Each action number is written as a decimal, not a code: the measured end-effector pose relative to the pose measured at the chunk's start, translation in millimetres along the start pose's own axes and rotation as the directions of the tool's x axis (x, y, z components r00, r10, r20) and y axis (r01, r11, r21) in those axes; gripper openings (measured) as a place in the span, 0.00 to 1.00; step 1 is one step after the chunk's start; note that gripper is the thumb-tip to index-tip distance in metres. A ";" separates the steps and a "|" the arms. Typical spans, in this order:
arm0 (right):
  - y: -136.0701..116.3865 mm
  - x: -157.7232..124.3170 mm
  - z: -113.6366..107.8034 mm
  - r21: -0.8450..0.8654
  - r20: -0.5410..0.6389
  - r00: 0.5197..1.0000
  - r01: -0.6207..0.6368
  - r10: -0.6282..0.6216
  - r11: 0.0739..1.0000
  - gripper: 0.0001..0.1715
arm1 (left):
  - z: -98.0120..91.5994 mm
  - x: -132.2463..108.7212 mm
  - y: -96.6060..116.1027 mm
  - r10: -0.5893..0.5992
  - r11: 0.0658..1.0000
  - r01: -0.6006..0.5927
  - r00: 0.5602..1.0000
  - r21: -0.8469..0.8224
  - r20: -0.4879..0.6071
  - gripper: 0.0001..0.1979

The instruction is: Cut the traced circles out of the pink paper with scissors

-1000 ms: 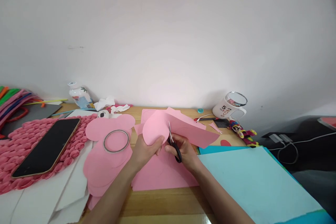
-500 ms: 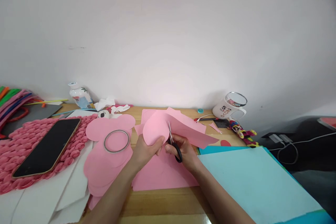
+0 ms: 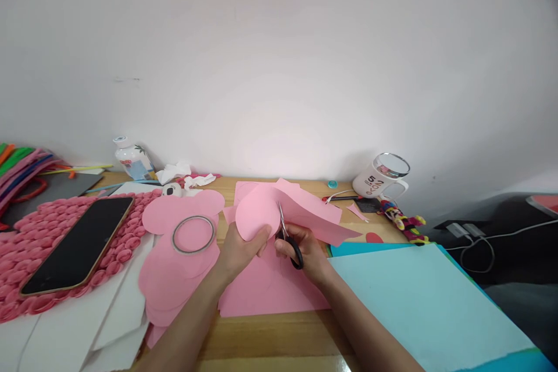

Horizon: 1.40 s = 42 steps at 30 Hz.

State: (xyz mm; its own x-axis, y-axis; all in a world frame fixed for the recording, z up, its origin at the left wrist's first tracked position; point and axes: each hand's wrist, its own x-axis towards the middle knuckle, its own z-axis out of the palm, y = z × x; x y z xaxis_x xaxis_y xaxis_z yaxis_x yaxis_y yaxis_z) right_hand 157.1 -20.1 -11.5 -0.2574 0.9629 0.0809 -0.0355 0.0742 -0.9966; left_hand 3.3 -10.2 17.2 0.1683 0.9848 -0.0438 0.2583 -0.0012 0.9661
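My left hand [image 3: 241, 249] pinches the lower edge of a pink paper [image 3: 257, 213] whose near part has a rounded outline. In my right hand [image 3: 305, 249] are scissors [image 3: 294, 253] with black handles, their blades pointing up along the curved edge of that paper. A strip of the same pink paper bends away to the right behind the blades. Under both hands lies a stack of pink sheets [image 3: 274, 293]. Left of my left hand, a ring [image 3: 175, 236] rests on pink cut-out shapes [image 3: 170, 279].
A phone [image 3: 78, 247] lies on a pink textured mat [image 3: 35, 226] at the left. Light blue sheets [image 3: 418, 296] spread at the right. Along the wall stand a bottle [image 3: 134, 160] and a white mug [image 3: 377, 177], with a small doll [image 3: 405, 222] beside the mug.
The rounded pink paper and my left hand have shifted very slightly left. My right hand and the scissors stay in nearly the same place.
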 end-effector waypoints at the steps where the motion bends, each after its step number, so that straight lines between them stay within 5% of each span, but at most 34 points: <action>1: 0.1 -0.1 0.0 0.001 0.001 1.000 0.000 0.000 1.000 0.18 | -0.1 0.1 0.3 0.002 1.000 -0.002 1.000 -0.001 0.001 0.19; 13: 4.2 -1.1 -1.2 0.016 -0.004 1.000 0.007 -0.007 1.000 0.14 | 0.2 1.0 -3.5 -0.008 1.000 0.006 0.997 -0.031 -0.077 0.17; 25: 14.2 -0.4 -1.5 0.073 0.010 1.000 0.003 -0.003 0.997 0.10 | -1.4 2.4 -3.4 0.051 0.998 -0.053 0.998 -0.039 -0.043 0.19; 34: 12.2 -1.7 -1.1 0.043 0.021 1.000 -0.013 0.013 0.999 0.13 | 0.5 0.0 0.1 0.023 0.994 -0.024 1.000 -0.107 -0.009 0.19; 42: 5.5 -1.0 1.5 0.066 0.007 0.999 -0.035 0.034 0.997 0.14 | 1.5 1.0 -1.8 -0.078 0.997 0.076 0.993 -0.021 -0.090 0.19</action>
State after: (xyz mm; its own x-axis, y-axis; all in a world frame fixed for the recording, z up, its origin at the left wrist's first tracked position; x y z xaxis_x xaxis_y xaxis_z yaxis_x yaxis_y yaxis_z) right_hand 155.7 -21.1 -17.1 -0.2648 0.9632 0.0466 -0.0903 0.0234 -0.9956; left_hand 4.4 -9.4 15.0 0.0610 0.9935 -0.0958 0.2502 0.0777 0.9651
